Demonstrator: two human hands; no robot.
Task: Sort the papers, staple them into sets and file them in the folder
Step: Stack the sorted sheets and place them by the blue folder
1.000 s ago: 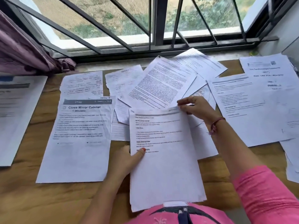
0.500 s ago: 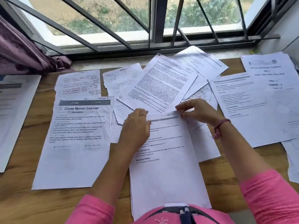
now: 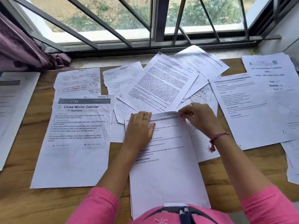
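A printed sheet stack [image 3: 166,167] lies in front of me on the wooden table [image 3: 21,201]. My left hand [image 3: 140,126] rests on its upper left part with fingers laid over the top edge. My right hand [image 3: 196,118] pinches the sheet's top right corner between thumb and fingers. Loose papers spread around: a "Close Mirror Cabinet" sheet [image 3: 76,143] to the left, a densely printed page [image 3: 160,83] behind, handwritten sheets [image 3: 77,80] at the back left. No stapler or folder shows.
More printed pages [image 3: 252,109] lie at the right, reaching the table's right edge. Another sheet [image 3: 13,110] hangs off the left side. A barred window [image 3: 155,21] and sill run along the back; a purple curtain [image 3: 21,50] hangs at the far left.
My left hand moved from the sheet's left edge up to its top. The stack slid slightly and my right hand stayed pinching the top right corner.
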